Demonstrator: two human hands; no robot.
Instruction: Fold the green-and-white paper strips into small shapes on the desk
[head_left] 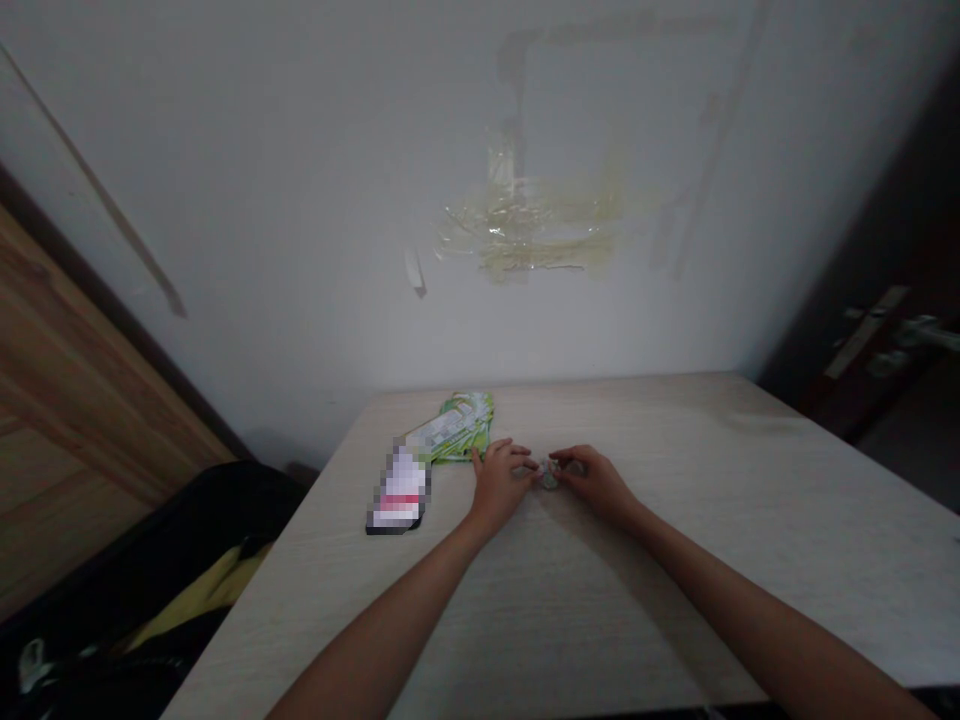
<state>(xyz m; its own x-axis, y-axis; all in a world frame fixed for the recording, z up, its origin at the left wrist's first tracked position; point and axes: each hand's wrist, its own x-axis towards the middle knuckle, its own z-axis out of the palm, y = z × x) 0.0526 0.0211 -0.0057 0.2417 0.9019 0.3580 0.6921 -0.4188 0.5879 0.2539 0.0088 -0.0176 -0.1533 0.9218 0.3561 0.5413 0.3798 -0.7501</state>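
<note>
My left hand (504, 482) is at the middle of the table, its thumb and index finger closed at the left edge of a small greyish-green crumpled-looking object (549, 474). Its other fingers are spread over the tabletop. From the opposite side my right hand (598, 484) pinches the same object between thumb and fingertips. The object is low at the table surface and too small and dim to name. Beyond my left hand lies a fanned pile of green and white printed packets or leaflets (461, 430).
A phone-like item (401, 490), its screen blurred out, lies left of my left hand, against the green pile. The pale wood-grain table (735, 560) meets a wall (300, 200) with old tape (532, 230). A dark bag (225, 510) with yellow cloth is at left.
</note>
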